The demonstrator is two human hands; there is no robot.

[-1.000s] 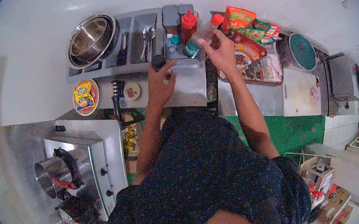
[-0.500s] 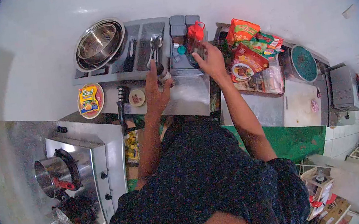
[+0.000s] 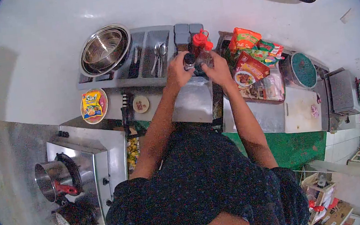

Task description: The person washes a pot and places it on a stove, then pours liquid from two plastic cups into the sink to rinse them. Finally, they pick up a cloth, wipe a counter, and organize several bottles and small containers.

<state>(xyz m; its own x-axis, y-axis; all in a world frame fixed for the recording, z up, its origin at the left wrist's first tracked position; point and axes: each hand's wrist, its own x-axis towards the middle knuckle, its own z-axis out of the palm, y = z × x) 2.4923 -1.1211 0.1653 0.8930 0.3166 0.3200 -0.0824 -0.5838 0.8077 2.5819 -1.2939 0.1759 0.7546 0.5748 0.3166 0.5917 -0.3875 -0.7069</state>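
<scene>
My left hand is wrapped round a small black-lidded jar, held upright at the front of the grey tray. Close beside it, my right hand has its fingers curled round a clear bottle, partly hidden by the fingers. Just behind both hands stand red-capped squeeze bottles. Grey lidded containers are at the back of the same tray. Left of my left hand, spoons lie in a tray compartment.
Nested steel bowls sit on the tray's left end. A yellow packet lies on a plate, near a small dish. Food packets are piled at right, before a white cutting board. Pans are on the stove at left.
My left hand has moved right and up with the jar, from before the spoons to beside my right hand. My right hand has shifted slightly right and down.
</scene>
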